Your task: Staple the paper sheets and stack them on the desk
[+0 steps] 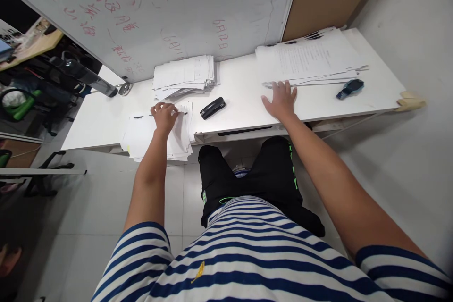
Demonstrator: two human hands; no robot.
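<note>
My left hand [164,117] rests on a stack of white papers [141,134] at the front left of the desk. Its fingers are bent but apart, and some sheets look creased beside the thumb. This stack overhangs the desk's front edge. My right hand [281,100] lies with spread fingers at the near left corner of a wider pile of printed sheets [304,56]. A small clear item [267,85] is by its fingertips, too unclear to name. Between my hands lies a black stapler [213,108].
A thick paper stack [184,73] sits against the whiteboard [159,14]. On the right are a blue-black tape-like dispenser [350,88] and beige tape [410,102] on the corner of the white desk [244,111]. A dark bottle [85,75] lies at the left end.
</note>
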